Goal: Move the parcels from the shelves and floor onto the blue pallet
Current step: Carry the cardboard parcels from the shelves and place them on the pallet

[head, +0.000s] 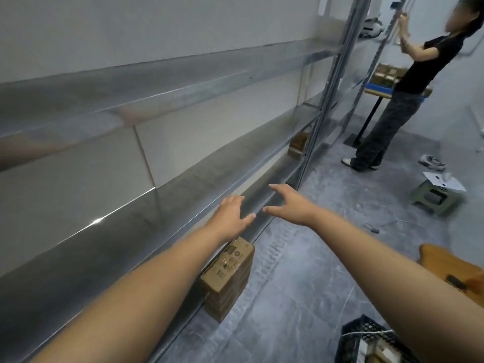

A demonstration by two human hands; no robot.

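Grey floor (301,284) — brown cardboard parcel (227,276), stiff, likely heavy; grab both sides. Left hand (231,213), right hand (290,205) spread wide, empty.

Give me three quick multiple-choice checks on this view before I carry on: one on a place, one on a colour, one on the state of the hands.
1. Where is the nearest brown cardboard parcel?
A. on the top shelf
B. on the grey floor at the foot of the metal shelving
C. on a stool

2. What colour is the flat pallet at the far end?
A. red
B. yellow
C. blue

3. How are the left hand and right hand?
A. both open, holding nothing
B. both gripping one parcel
C. both clenched in fists

Answers: 1 B, it stands on the floor right beside the shelving; 2 C, its visible edge is blue; 3 A, the fingers are spread in the air with nothing in them.
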